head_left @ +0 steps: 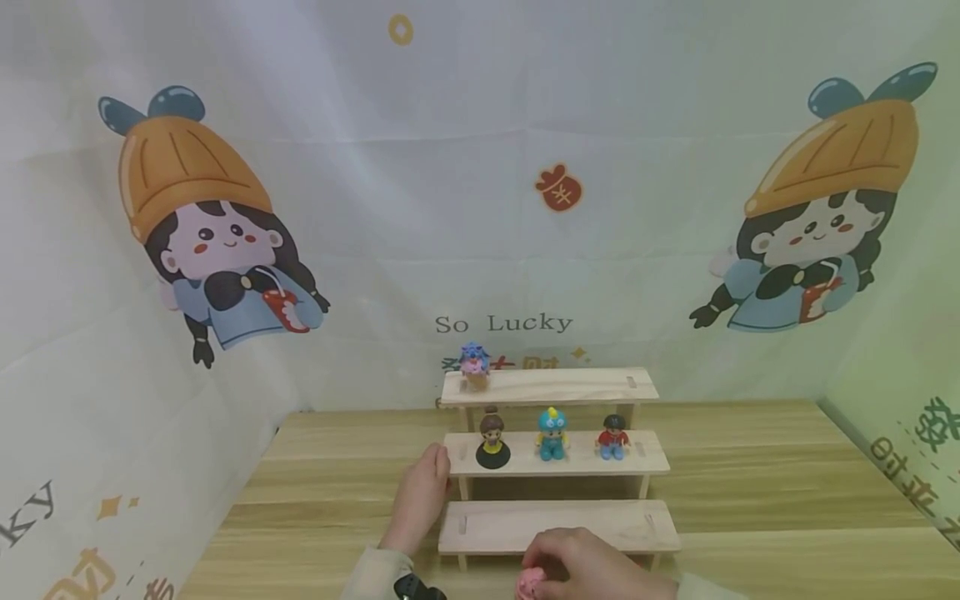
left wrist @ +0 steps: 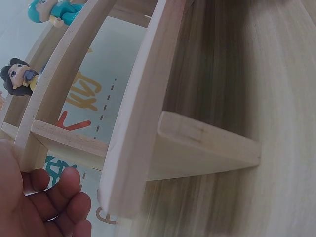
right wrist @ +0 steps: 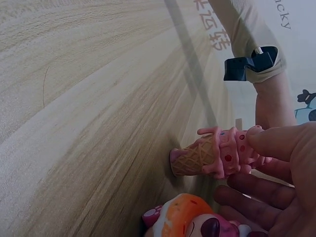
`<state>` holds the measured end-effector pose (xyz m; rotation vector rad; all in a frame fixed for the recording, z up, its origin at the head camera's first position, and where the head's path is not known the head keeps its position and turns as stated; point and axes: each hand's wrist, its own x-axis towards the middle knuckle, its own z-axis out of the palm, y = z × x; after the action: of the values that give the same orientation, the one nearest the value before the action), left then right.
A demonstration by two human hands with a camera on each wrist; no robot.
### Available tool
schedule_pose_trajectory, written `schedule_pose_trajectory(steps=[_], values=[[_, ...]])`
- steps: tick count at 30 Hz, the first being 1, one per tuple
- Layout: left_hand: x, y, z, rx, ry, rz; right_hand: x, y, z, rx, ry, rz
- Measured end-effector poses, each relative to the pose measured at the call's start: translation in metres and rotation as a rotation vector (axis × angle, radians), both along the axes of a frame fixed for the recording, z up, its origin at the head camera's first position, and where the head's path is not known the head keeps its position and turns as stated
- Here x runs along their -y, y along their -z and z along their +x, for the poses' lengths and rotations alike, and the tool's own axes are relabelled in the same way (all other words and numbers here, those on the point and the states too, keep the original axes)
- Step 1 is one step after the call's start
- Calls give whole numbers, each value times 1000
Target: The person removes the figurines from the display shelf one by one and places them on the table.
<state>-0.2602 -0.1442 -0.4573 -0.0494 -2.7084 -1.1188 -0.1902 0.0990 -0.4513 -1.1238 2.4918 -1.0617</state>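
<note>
A pink ice-cream-cone figurine (right wrist: 197, 157) is pinched by its pink top in my right hand (head_left: 600, 567), just in front of the lowest shelf. Its waffle base points at the tabletop; I cannot tell whether they touch. Beside it in the right wrist view is a second toy (right wrist: 180, 215) with an orange and white ring and a pink head, partly cut off. My left hand (head_left: 422, 496) holds the left end of the middle tier of a wooden display stand (head_left: 525, 462). In the left wrist view its fingers (left wrist: 64, 197) curl by that tier's end.
On the middle tier sit a brown-haired figure (head_left: 492, 437) on a black base, a teal-capped figure (head_left: 552, 437) and a red-jacketed figure (head_left: 613, 437). A blue and pink cone figurine (head_left: 474, 367) stands on the top tier's left end. Printed cloth (head_left: 375, 208) hangs behind the table (head_left: 322, 483).
</note>
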Motion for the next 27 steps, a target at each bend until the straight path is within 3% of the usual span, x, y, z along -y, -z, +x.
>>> schedule_pose_trajectory(steps=[10,13,20,27], values=[[0,-3,0,2,7,6,3,-9,-2,117,44,-25],[0,-3,1,-6,8,0,5,-17,-4,104,46,-22],[1,-2,1,-8,16,2,7,-36,-7,-13,60,-19],[0,-1,1,-14,9,-10,6,-49,-11,-26,79,-56]])
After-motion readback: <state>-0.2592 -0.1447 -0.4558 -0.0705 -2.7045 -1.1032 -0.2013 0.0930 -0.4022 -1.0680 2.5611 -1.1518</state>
